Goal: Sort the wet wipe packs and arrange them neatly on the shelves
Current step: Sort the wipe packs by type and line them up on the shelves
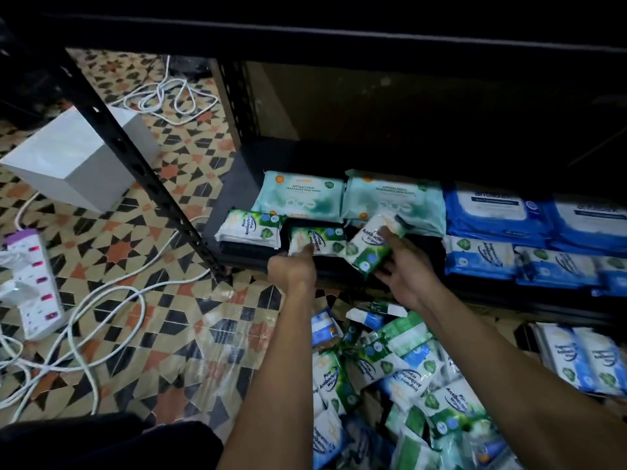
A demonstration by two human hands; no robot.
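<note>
Head view: pine pack [371,244] within right grip [405,271].

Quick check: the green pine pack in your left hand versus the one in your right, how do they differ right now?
The left hand holds its pine pack flat and level in the shelf's front row; the right hand holds its pine pack tilted, one end raised over the teal packs. The left one's label reads clearly; the right one's is skewed. Both are the same green-and-white design.
</note>
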